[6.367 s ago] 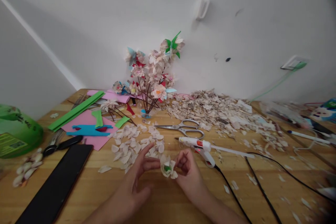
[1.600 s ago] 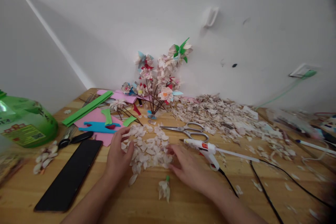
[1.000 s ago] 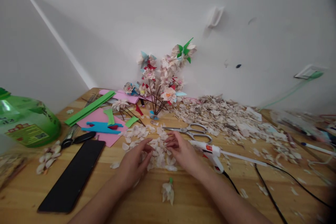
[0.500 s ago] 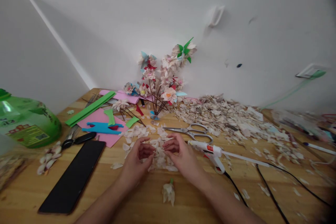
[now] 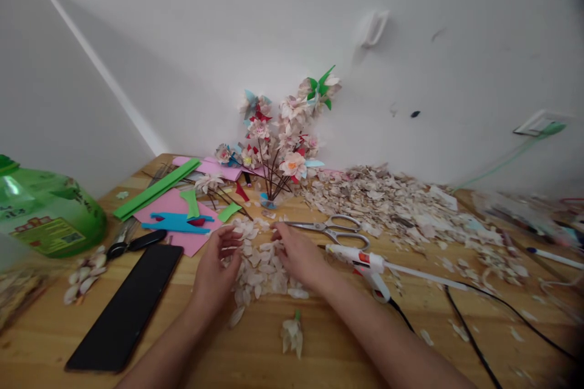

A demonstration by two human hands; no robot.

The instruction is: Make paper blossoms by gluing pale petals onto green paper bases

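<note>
Both hands rest on a loose pile of pale petal pieces (image 5: 261,267) in the middle of the wooden table (image 5: 191,346). My left hand (image 5: 214,267) lies at the pile's left edge, its fingers loosely bent and apart, gripping nothing that I can see. My right hand (image 5: 295,256) lies across the pile's right side, fingers stretched toward its far edge. A small pale flower with a green centre (image 5: 292,334) lies alone on the table just nearer than the pile, untouched.
A white glue gun (image 5: 365,260) with a black cable (image 5: 460,334) and silver scissors (image 5: 329,228) lie right of my hands. A black phone (image 5: 125,307), black-handled scissors (image 5: 132,242), coloured paper (image 5: 170,206) and a green bottle (image 5: 48,213) are left. A flower bouquet (image 5: 283,134) and a scrap heap (image 5: 392,200) stand behind.
I put the small flower down on the table. Both hands went to the petal pile, came together over it with curled fingers, and have now moved apart toward its far edge.
</note>
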